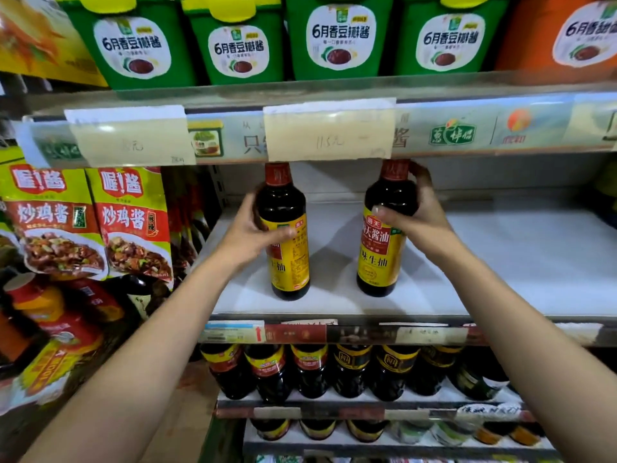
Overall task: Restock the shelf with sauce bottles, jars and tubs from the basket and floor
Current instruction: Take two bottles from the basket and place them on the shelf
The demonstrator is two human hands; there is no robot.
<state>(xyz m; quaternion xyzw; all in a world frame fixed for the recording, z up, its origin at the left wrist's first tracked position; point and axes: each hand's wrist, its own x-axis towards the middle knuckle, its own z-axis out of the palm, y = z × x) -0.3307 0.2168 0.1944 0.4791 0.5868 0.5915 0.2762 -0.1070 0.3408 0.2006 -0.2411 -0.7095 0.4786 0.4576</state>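
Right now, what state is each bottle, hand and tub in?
left bottle, capped, upright on the middle shelf.
right bottle, capped, upright on that shelf.
left hand, gripping the left bottle's body.
right hand, gripping the right bottle's shoulder.
green tubs, lids on, lined up above.

Two dark bottles with red caps and yellow-red labels, white shelf, green tubs up top, one orange tub.
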